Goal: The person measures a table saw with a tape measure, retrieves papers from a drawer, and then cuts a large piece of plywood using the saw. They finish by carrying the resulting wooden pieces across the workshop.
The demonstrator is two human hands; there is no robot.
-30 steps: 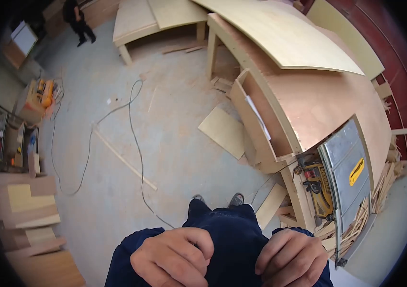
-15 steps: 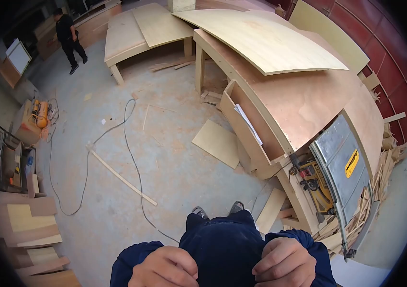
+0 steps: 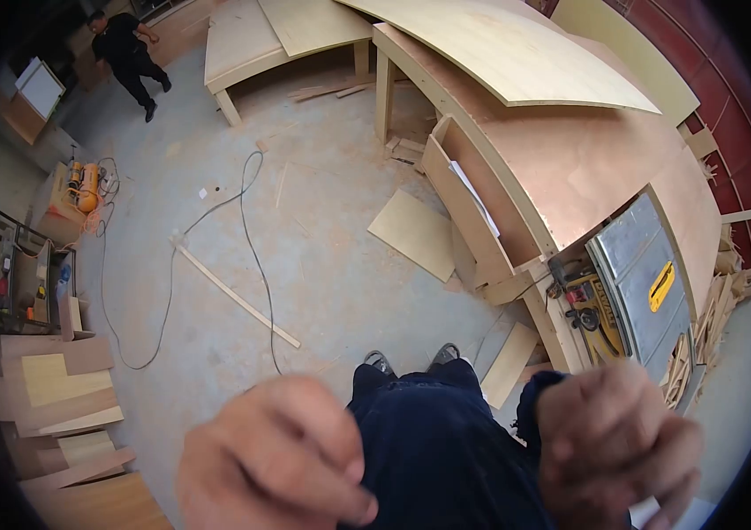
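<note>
My left hand (image 3: 274, 450) is raised close to the camera at the lower left of the head view, its fingers curled together. Opposite it, my right hand (image 3: 618, 428) is curled too and smeared by motion. Nothing shows sticking out of either hand, though the palms are hidden. Between the hands are my dark clothes, with my shoes (image 3: 446, 354) on the floor beyond. My right hand overlaps the near end of a table saw (image 3: 636, 265) in the picture; I see no contact.
A workbench (image 3: 561, 185) carries a bowed plywood sheet (image 3: 517, 62); papers lie in its side box (image 3: 468, 212). A cable (image 3: 259, 256) and a wood strip (image 3: 238, 296) lie on the floor. Board offcuts (image 3: 62, 389) are stacked left. Another person (image 3: 128, 57) stands at the back.
Both my hands have risen toward the camera and spread apart, still curled. The view has tipped slightly, and the person at the back has shifted posture with an arm swung out.
</note>
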